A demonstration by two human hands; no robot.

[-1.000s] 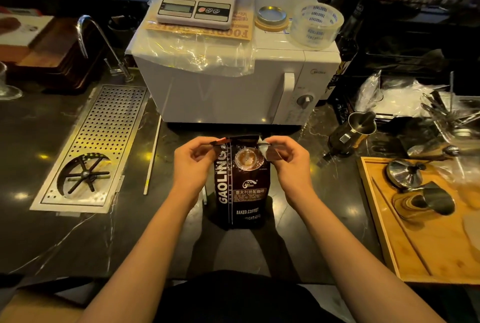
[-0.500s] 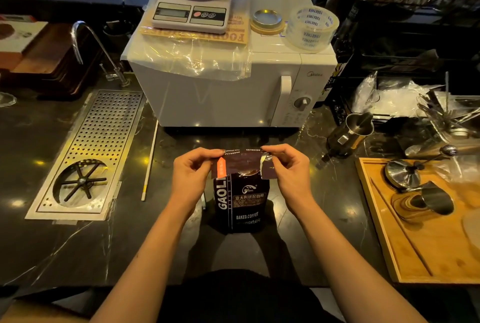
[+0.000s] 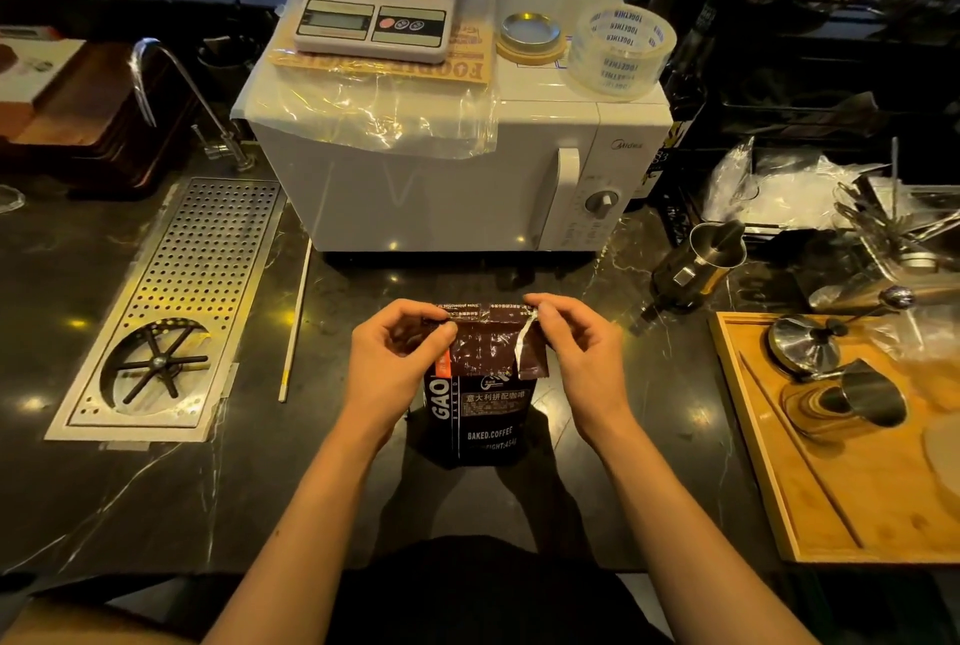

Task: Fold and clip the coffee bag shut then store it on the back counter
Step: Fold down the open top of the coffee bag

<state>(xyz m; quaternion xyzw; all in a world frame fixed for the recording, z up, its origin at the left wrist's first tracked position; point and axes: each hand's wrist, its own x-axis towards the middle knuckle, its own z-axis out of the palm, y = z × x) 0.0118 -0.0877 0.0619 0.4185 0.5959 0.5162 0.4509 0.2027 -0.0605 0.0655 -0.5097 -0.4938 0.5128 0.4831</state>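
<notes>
One dark coffee bag [image 3: 475, 416] stands upright near the front edge of the black counter [image 3: 104, 488], long axis vertical, printed face toward the camera, top flap folded forward. The left hand [image 3: 397, 364] and right hand [image 3: 576, 358] each pinch a top corner between thumb and fingertips, before one white microwave [image 3: 467, 192].
</notes>
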